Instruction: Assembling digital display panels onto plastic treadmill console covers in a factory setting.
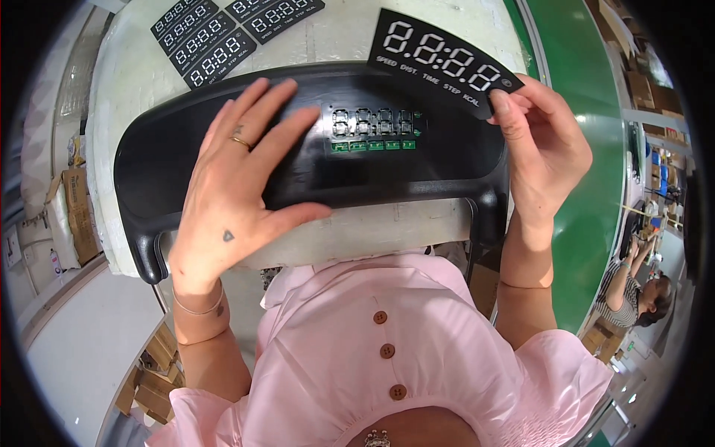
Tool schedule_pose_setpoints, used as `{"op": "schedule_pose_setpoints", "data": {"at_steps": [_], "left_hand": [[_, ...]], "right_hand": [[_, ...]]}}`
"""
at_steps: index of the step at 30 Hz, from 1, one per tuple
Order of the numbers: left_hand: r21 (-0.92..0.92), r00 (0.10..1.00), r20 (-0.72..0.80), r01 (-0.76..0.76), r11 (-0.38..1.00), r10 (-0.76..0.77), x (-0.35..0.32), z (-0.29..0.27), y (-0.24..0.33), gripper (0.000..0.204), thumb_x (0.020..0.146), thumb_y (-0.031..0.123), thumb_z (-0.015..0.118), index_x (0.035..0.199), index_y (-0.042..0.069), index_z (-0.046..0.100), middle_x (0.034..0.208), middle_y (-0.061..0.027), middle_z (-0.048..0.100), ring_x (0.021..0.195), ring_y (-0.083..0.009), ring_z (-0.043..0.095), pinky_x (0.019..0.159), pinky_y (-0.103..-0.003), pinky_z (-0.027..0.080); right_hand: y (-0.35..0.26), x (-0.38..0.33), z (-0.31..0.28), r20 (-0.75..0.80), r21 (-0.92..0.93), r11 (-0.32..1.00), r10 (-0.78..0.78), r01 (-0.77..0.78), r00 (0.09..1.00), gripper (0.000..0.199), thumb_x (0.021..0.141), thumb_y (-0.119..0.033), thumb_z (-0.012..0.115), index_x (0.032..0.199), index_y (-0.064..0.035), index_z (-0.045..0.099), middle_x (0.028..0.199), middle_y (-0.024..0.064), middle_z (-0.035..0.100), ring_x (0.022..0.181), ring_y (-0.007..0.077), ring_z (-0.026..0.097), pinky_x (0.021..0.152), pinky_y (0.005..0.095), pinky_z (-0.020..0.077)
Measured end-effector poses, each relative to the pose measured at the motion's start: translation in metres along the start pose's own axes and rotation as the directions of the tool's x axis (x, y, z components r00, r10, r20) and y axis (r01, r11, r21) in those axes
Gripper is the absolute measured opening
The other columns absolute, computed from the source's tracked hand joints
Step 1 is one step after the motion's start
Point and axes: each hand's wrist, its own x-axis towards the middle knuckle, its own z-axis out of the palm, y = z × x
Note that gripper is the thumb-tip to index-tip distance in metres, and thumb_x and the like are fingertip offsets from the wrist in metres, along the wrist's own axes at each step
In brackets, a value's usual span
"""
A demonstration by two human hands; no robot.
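A black plastic console housing (pixel 439 160) lies across the table in front of me, with a display cutout (pixel 375 128) in its middle showing green circuit board beneath. My left hand (pixel 242 175) rests on the housing's left half, fingers spread, holding nothing. At the upper right, my right hand (pixel 540 138) pinches the lower right corner of a black display overlay sticker (pixel 439 63) between thumb and fingers. The sticker has white digit outlines and a row of small lettering. It hangs tilted above the housing's far right edge, apart from the cutout.
More overlay stickers (pixel 212 41) lie at the far left of the white-covered table (pixel 328 45), with another group (pixel 279 16) beside them. A green surface (pixel 588 223) runs along the right. Another person (pixel 633 294) works at the far right. Cardboard boxes (pixel 74 208) stand at the left.
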Motion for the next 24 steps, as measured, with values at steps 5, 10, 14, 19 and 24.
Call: {"op": "schedule_pose_setpoints", "data": {"at_steps": [5, 10, 14, 19, 24], "left_hand": [[0.125, 0.996, 0.041, 0.073, 0.989, -0.078, -0.006, 0.002, -0.001, 0.095, 0.05, 0.044, 0.083, 0.134, 0.011, 0.055, 0.151, -0.012, 0.038, 0.14, -0.035, 0.034, 0.114, -0.05, 0.025], [0.15, 0.998, 0.022, 0.051, 0.987, -0.055, -0.005, 0.008, -0.009, 0.099, 0.052, 0.061, 0.077, 0.133, 0.008, 0.057, 0.15, -0.0134, 0.041, 0.14, -0.0357, 0.033, 0.114, -0.052, 0.024], [0.148, 0.998, 0.007, 0.065, 0.987, -0.067, -0.006, 0.006, -0.006, 0.097, 0.051, 0.057, 0.079, 0.133, 0.009, 0.057, 0.149, -0.0126, 0.042, 0.14, -0.0354, 0.035, 0.113, -0.051, 0.025], [0.142, 0.997, -0.002, 0.076, 0.987, -0.077, -0.008, 0.007, -0.007, 0.096, 0.05, 0.055, 0.079, 0.132, 0.01, 0.058, 0.149, -0.0114, 0.042, 0.139, -0.035, 0.035, 0.113, -0.051, 0.026], [0.126, 0.998, -0.01, 0.063, 0.99, -0.063, -0.007, 0.009, -0.006, 0.096, 0.048, 0.05, 0.081, 0.132, 0.01, 0.058, 0.149, -0.011, 0.043, 0.139, -0.0352, 0.036, 0.113, -0.05, 0.027]], "right_hand": [[-0.007, 0.006, 0.013, 0.11, 0.046, 0.993, 0.107, -0.113, 0.988, 0.027, 0.08, 0.006, 0.074, 0.107, 0.0034, 0.068, 0.082, 0.0043, 0.066, 0.072, 0.0077, 0.061, 0.068, 0.02, 0.05], [-0.003, 0.005, 0.015, 0.223, 0.035, 0.964, 0.249, -0.263, 0.942, 0.035, 0.083, 0.006, 0.071, 0.118, 0.0005, 0.065, 0.081, 0.0006, 0.065, 0.073, 0.0063, 0.06, 0.068, 0.019, 0.0498], [0.002, 0.002, 0.015, 0.291, 0.17, 0.919, 0.299, -0.356, 0.909, 0.034, 0.084, 0.006, 0.07, 0.117, 0.0002, 0.065, 0.083, 0.0011, 0.066, 0.073, 0.0059, 0.059, 0.066, 0.0193, 0.0502], [0.007, -0.007, 0.016, 0.406, 0.154, 0.862, 0.39, -0.483, 0.826, 0.029, 0.084, 0.005, 0.07, 0.112, -0.0001, 0.067, 0.082, 0.0023, 0.067, 0.07, 0.0063, 0.061, 0.064, 0.0198, 0.0511], [0.008, -0.014, 0.012, 0.402, 0.119, 0.867, 0.404, -0.484, 0.822, 0.03, 0.083, 0.006, 0.071, 0.112, -0.0014, 0.068, 0.08, 0.0026, 0.068, 0.068, 0.0069, 0.062, 0.062, 0.0199, 0.0518]]}}
